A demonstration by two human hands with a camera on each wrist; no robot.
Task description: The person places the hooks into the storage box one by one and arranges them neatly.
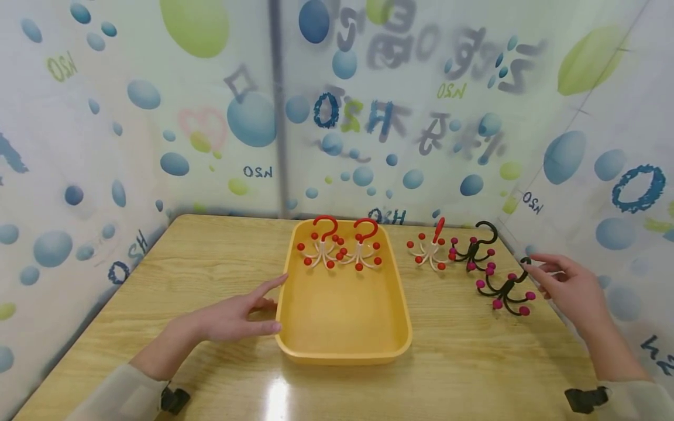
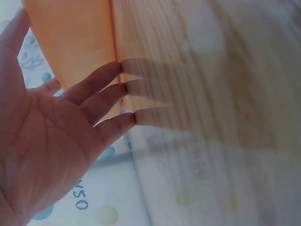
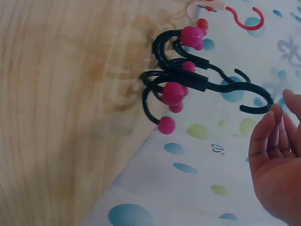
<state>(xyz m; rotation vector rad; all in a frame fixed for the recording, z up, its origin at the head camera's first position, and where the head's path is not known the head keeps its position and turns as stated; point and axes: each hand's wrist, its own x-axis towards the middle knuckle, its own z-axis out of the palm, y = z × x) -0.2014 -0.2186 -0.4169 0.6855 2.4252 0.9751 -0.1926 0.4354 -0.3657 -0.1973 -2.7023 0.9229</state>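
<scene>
My left hand [image 1: 237, 318] is spread at the left side of a yellow tray [image 1: 344, 356]; index finger and thumb touch its rim. The left wrist view shows that palm [image 2: 51, 132] with the fingers extended. My right hand [image 1: 571, 286] is by the curved top of the nearer black multi-arm hook [image 1: 507, 288], which has magenta ball tips. In the right wrist view, its fingertips [image 3: 275, 113] are right beside the hook's bend [image 3: 269, 96], and whether they touch is unclear. This black hook stands on its arms on the table.
Two white-and-red multi-arm hooks [image 1: 323, 248] stand at the tray's far end. Right of the tray is another white-and-red hook [image 1: 433, 248], with a second black hook [image 1: 474, 248] beside it. Patterned walls [image 1: 210, 146] border the wooden table [image 1: 221, 251].
</scene>
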